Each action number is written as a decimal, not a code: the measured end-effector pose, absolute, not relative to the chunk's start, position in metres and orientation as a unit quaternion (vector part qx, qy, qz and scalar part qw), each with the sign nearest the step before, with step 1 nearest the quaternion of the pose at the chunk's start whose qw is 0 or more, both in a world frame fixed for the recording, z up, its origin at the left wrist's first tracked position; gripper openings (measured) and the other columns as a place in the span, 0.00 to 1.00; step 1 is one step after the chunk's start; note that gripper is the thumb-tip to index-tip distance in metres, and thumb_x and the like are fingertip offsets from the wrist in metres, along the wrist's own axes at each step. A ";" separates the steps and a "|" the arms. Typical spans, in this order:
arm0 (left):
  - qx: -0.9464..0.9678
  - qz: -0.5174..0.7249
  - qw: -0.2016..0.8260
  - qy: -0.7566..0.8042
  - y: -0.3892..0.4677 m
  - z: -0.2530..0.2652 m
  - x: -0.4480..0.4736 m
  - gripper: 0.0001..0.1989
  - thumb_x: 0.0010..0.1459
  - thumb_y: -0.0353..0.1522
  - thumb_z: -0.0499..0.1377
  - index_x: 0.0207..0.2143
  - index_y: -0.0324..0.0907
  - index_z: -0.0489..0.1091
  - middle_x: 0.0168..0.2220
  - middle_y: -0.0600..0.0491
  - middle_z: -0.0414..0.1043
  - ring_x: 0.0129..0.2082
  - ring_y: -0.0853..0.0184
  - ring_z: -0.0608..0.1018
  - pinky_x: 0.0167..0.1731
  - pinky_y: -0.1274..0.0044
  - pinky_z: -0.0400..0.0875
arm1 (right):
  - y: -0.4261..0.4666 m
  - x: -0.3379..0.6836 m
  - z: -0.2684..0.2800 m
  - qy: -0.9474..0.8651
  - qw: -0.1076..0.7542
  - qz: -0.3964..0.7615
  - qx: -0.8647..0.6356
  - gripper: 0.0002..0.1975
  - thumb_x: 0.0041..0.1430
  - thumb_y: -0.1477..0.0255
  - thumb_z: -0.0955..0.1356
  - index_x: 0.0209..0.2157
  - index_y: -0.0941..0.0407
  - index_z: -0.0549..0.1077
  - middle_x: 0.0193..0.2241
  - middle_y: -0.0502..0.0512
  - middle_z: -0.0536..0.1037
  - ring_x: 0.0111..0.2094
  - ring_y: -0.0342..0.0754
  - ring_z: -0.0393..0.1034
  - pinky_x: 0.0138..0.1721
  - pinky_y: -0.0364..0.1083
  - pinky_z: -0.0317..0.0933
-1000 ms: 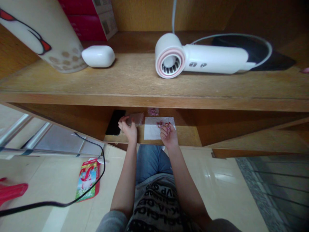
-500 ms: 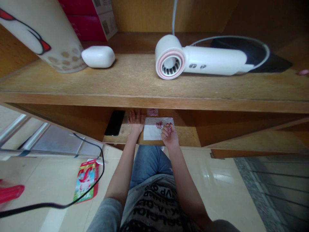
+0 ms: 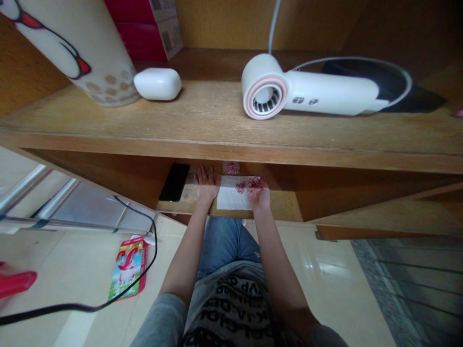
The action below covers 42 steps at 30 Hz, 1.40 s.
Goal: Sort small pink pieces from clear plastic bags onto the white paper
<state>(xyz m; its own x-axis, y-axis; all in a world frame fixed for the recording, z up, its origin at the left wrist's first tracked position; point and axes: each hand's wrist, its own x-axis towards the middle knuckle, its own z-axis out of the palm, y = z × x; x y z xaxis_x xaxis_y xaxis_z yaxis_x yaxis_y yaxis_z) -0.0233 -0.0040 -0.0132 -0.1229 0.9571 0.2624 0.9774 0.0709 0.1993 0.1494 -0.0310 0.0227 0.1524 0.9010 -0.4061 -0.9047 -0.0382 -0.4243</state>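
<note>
My left hand (image 3: 207,184) lies flat with its fingers spread on the lower shelf, against the left edge of a white sheet of paper (image 3: 228,200). A small cluster of pink beads (image 3: 240,187) rests on that paper. Over the paper's right side, my right hand (image 3: 259,193) is turned palm up, fingers curled in around small pinkish-red beads (image 3: 255,182). How many it holds, and whether they are strung, is too small to tell. Behind the paper sits a clear packet of pink beads (image 3: 231,167).
A black phone (image 3: 174,182) lies left of my left hand. On the upper shelf are a white hair dryer (image 3: 325,92), a white earbud case (image 3: 158,84), a large patterned cup (image 3: 104,58) and red boxes (image 3: 141,38). The shelf edge (image 3: 231,148) overhangs my hands.
My right hand has shifted slightly right, away from the bead cluster, and rolled so the palm faces up more. My left hand stays flat; the whole view has moved slightly.
</note>
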 end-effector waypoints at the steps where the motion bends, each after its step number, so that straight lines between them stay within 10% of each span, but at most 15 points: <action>1: -0.661 -0.160 0.033 -0.732 -0.004 -0.013 -0.023 0.29 0.60 0.43 0.44 0.60 0.37 0.51 0.61 0.37 0.47 0.61 0.52 0.50 0.57 0.58 0.44 | -0.027 0.148 0.021 0.000 0.702 0.637 -0.318 0.09 0.53 0.75 0.62 0.20 0.56 0.67 0.17 0.44 0.71 0.20 0.36 0.66 0.21 0.37 0.61; 32: -0.655 -0.155 0.033 -0.739 -0.003 -0.014 -0.023 0.29 0.60 0.43 0.44 0.59 0.37 0.54 0.61 0.37 0.49 0.61 0.52 0.52 0.56 0.58 0.46 | -0.008 0.111 0.006 -0.370 0.626 0.353 -0.589 0.21 0.57 0.54 0.56 0.30 0.57 0.65 0.17 0.44 0.61 0.12 0.36 0.55 0.11 0.37 0.50; 42: -0.653 -0.173 0.035 -0.736 -0.004 -0.013 -0.023 0.28 0.60 0.43 0.45 0.58 0.37 0.54 0.61 0.38 0.49 0.61 0.54 0.52 0.56 0.58 0.45 | 0.008 0.111 0.019 -0.552 0.539 0.285 -0.569 0.26 0.58 0.52 0.55 0.25 0.57 0.71 0.19 0.52 0.71 0.22 0.44 0.66 0.24 0.42 0.57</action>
<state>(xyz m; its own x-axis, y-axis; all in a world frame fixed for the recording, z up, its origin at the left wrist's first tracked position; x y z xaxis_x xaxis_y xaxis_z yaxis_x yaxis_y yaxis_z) -0.0229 -0.0043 -0.0134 -0.1437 0.9499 0.2777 0.9741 0.0862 0.2091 0.1112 0.0078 0.0191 0.2275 0.9353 0.2710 0.3215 0.1905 -0.9275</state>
